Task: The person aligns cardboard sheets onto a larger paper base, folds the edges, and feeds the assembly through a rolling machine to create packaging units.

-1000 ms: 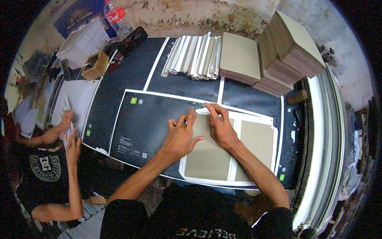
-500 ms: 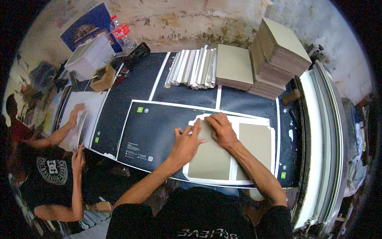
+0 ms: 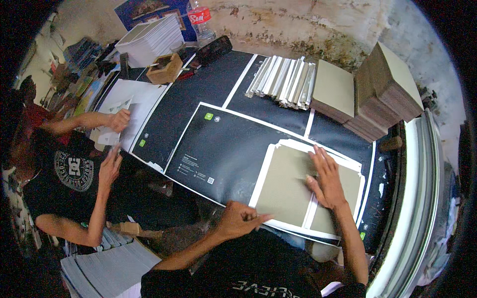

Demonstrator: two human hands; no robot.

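Observation:
A book cover of two grey boards lies on the table: a left board and a right board, with a white strip between them and a white paper edge folded in around them. My right hand is open, its fingers spread over the upper right of the left board. At that board's near-left corner is my left hand. Its fingers are curled, with one fingertip reaching along the near paper edge. Whether paper is pinched in it is hidden.
Behind the cover lie a dark printed sheet, a row of white paper strips and stacks of grey board. On the left, a co-worker's hands handle paper near a wooden box. A roller-like machine edge bounds the right.
My left hand has moved from the cover's far edge to its near-left corner and curled. My right hand has shifted onto the board and spread. The view has turned left.

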